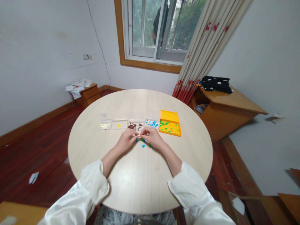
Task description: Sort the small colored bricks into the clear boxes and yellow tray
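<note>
My left hand (126,140) and my right hand (152,137) meet over the middle of the round table, fingers pinched together. Between the fingertips is a small pale piece (139,135), likely a building brick, too small to make out well. Below the hands, several blue and green bricks (142,140) lie on the tabletop, partly hidden by the fingers. A light-blue brick (143,146) lies nearer to me. Just beyond stand a clear box of brown bricks (132,125) and a clear box of blue bricks (152,122).
An open yellow box (169,115) with green bricks stands to the right in the row. Leftward are clear boxes with yellow pieces (119,125) and pale pieces (104,126). Around the round table (131,184) are a wooden desk (211,112), a curtain (208,47) and a window.
</note>
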Motion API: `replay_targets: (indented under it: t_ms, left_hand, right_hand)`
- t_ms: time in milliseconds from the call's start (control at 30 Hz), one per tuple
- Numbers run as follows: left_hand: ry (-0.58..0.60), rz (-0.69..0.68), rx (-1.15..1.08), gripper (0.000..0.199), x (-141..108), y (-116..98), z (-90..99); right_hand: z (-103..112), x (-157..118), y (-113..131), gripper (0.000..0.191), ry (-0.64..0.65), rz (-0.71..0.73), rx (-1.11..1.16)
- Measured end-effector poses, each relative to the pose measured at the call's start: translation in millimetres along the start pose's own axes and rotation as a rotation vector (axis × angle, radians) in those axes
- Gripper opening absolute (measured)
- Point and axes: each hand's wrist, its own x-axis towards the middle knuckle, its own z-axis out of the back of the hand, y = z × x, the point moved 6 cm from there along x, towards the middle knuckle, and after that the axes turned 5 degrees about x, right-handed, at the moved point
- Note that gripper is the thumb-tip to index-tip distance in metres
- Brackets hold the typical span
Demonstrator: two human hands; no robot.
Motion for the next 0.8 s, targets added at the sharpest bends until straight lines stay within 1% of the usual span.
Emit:
replay_targets:
  t_ms: [233,300,367,467,567,633,700,800]
  left_hand:
    - [-0.008,0.020,0.006,0.011,-0.6,1.7,0.9]
    - [-0.029,0.043,0.010,0.011,0.2,3.8,4.3]
    - [-0.071,0.086,0.026,0.011,1.4,9.4,12.2]
    - [-0.188,0.204,0.082,0.013,1.8,27.9,33.3]
    - [-0.322,0.387,0.180,0.013,-2.7,56.5,60.2]
    - [-0.381,0.504,0.257,0.015,-7.6,75.0,76.1]
    - [-0.407,0.570,0.302,0.016,-11.8,89.1,87.9]
    - [-0.392,0.625,0.364,0.019,-16.5,103.6,97.9]
  right_hand:
    - [-1.4,1.0,-0.5,0.002,0.026,0.006,-0.050]
    - [1.3,1.3,0.5,0.004,0.034,0.005,-0.107]
    - [5.7,1.1,-0.5,0.006,0.054,-0.028,-0.168]
    - [10.8,-0.9,-4.1,0.005,0.139,-0.102,-0.242]
    - [11.8,-3.8,-4.9,0.005,0.236,-0.131,-0.293]
    - [11.0,-5.2,-3.8,0.007,0.271,-0.133,-0.328]
    - [9.5,-5.9,-2.3,0.008,0.293,-0.125,-0.362]
    - [7.9,-6.6,-1.0,0.009,0.311,-0.116,-0.389]
